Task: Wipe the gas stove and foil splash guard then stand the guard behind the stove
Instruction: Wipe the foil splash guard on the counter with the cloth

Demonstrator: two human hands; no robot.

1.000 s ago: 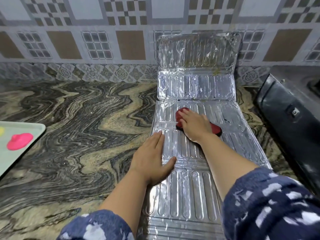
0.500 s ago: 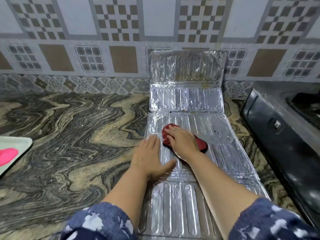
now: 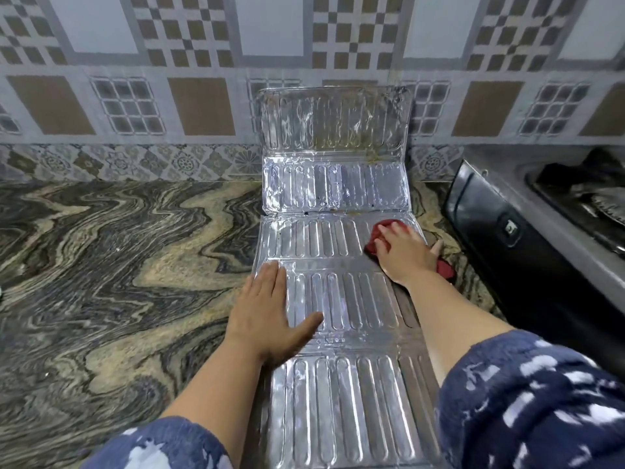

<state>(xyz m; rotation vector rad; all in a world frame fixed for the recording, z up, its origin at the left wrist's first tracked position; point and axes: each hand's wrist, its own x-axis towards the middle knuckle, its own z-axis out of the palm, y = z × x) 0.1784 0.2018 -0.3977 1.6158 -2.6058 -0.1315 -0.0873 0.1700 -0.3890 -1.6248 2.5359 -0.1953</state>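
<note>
The ribbed foil splash guard (image 3: 334,184) lies unfolded along the marble counter, its far panel leaning up against the tiled wall with brown stains near its lower edge. My right hand (image 3: 404,253) presses a dark red cloth (image 3: 444,269) flat on the guard's right edge, fingers spread over it. My left hand (image 3: 270,316) rests palm down on the guard's left edge, holding nothing. The black gas stove (image 3: 527,238) stands at the right, just beside the guard.
The swirled marble counter (image 3: 118,265) stretches to the left. The patterned tiled wall (image 3: 203,106) runs along the back. The stove's burner and pan support (image 3: 595,204) show at the far right edge.
My right hand has slid the red cloth from the guard's middle to its right edge, further back. The view has tilted up, and the tray at the left has left the frame.
</note>
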